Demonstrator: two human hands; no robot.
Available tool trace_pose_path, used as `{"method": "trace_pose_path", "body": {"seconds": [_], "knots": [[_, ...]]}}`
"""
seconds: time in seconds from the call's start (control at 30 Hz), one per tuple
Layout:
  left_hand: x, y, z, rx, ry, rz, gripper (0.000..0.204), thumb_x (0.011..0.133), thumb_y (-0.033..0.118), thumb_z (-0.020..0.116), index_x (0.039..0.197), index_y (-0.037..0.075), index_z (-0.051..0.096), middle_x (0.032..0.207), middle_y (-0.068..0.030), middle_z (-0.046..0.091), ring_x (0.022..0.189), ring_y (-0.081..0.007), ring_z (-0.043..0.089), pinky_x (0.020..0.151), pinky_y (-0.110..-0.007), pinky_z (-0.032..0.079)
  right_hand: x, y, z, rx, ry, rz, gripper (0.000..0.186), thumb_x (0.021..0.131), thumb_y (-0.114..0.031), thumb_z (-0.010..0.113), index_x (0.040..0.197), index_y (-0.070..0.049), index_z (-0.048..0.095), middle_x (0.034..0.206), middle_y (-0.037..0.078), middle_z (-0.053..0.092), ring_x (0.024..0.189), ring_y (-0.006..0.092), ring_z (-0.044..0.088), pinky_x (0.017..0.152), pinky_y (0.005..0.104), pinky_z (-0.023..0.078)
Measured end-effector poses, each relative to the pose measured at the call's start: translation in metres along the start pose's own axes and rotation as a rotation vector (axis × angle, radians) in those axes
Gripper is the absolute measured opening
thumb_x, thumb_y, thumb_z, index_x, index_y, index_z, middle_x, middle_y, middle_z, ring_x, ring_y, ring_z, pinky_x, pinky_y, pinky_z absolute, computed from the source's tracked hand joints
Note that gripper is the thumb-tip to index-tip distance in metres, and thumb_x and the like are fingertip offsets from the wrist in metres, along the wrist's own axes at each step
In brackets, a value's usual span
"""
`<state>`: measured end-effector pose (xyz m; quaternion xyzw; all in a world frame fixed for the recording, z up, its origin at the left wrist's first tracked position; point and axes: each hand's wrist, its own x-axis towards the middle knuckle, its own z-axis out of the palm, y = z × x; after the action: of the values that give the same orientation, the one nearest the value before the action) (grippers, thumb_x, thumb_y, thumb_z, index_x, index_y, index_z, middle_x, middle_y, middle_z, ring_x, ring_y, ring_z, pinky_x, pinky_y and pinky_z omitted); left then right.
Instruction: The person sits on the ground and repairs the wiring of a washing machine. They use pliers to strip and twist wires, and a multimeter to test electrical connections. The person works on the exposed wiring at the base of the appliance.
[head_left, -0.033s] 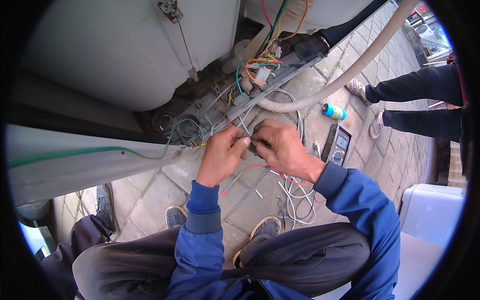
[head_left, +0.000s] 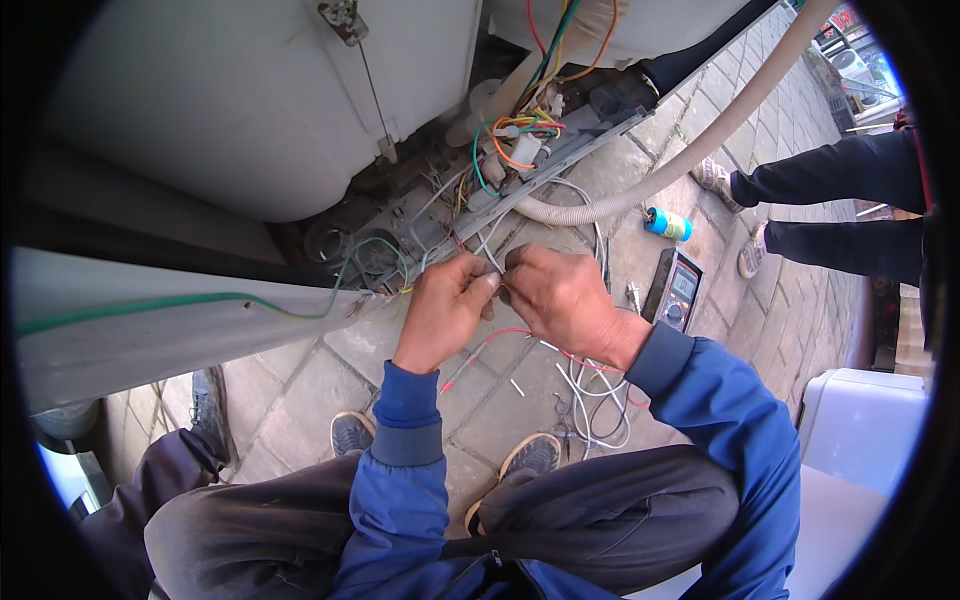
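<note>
My left hand [head_left: 445,310] is pinched on thin wires [head_left: 485,235] beside the lower rail [head_left: 590,147] of an opened white appliance [head_left: 260,100]. My right hand [head_left: 570,305] meets it from the right, fingertips closed on the same wires, whose ends the fingers hide. A bundle of coloured wires [head_left: 515,128] hangs above inside the housing, and a green wire [head_left: 200,303] crosses the panel at left. Below my hands, red leads [head_left: 480,350] and white cables [head_left: 590,430] lie loose on the paving.
A corrugated hose [head_left: 680,170] arches to the upper right. A blue cylinder [head_left: 668,224] and a meter [head_left: 672,295] sit on the paving [head_left: 450,400]. Another person's legs [head_left: 820,240] are at right, another leg and shoe [head_left: 208,410] at lower left. A white box [head_left: 850,420] stands at lower right.
The fingers of my right hand have shifted very slightly at the wires. Nothing else has visibly moved.
</note>
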<state>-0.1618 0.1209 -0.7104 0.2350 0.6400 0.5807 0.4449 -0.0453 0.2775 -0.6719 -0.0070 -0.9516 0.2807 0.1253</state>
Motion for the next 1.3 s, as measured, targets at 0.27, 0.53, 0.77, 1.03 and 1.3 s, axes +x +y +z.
{"method": "trace_pose_path", "body": {"seconds": [0.27, 0.53, 0.77, 1.03, 1.3], "knots": [[-0.004, 0.003, 0.012, -0.119, 0.186, 0.161, 0.013, 0.092, -0.002, 0.066, 0.105, -0.003, 0.064, 0.088, -0.0056, 0.069, 0.075, -0.0117, 0.067, 0.068, -0.028, 0.056, 0.008, -0.006, 0.0, 0.444, -0.022, 0.498, 0.007, 0.081, -0.004, 0.066, 0.079, 0.003, 0.065, 0.072, 0.01, 0.063, 0.062, 0.0187, 0.064, 0.055, 0.0349, 0.05], [-0.003, -0.005, 0.01, 0.407, 0.305, 0.494, 0.016, 0.085, -0.002, 0.07, 0.101, 0.0, 0.068, 0.093, -0.0114, 0.071, 0.072, -0.0173, 0.071, 0.066, -0.03, 0.056, 0.022, -0.009, -0.014, 0.81, -0.139, 0.842, 0.013, 0.084, -0.003, 0.063, 0.078, 0.008, 0.068, 0.067, 0.012, 0.066, 0.062, 0.016, 0.064, 0.056, 0.03, 0.049], [0.002, -0.003, 0.006, 0.364, 0.076, 0.165, 0.009, 0.09, 0.001, 0.063, 0.098, -0.003, 0.063, 0.091, -0.0129, 0.067, 0.073, -0.0205, 0.067, 0.065, -0.033, 0.051, 0.001, -0.008, -0.005, -0.217, -0.051, -0.059, 0.005, 0.082, -0.005, 0.067, 0.084, 0.0, 0.066, 0.083, 0.016, 0.062, 0.07, 0.0296, 0.066, 0.059, 0.0425, 0.052], [-0.004, 0.008, 0.003, 0.462, 0.037, 0.329, 0.014, 0.084, 0.005, 0.07, 0.093, -0.003, 0.063, 0.086, -0.0158, 0.064, 0.078, -0.0336, 0.067, 0.071, -0.042, 0.051, 0.015, -0.004, -0.018, 0.519, -0.237, 0.646, 0.008, 0.086, -0.003, 0.066, 0.087, 0.004, 0.07, 0.073, 0.014, 0.065, 0.062, 0.0189, 0.067, 0.056, 0.0361, 0.052], [-0.004, 0.001, 0.003, 0.468, 0.179, 0.43, 0.013, 0.084, 0.009, 0.075, 0.095, 0.002, 0.072, 0.082, -0.0131, 0.067, 0.071, -0.032, 0.068, 0.063, -0.039, 0.052, 0.02, -0.005, -0.021, 0.701, -0.228, 0.772, 0.012, 0.088, -0.003, 0.067, 0.084, 0.008, 0.071, 0.069, 0.009, 0.068, 0.061, 0.0141, 0.065, 0.056, 0.0299, 0.05]]}}
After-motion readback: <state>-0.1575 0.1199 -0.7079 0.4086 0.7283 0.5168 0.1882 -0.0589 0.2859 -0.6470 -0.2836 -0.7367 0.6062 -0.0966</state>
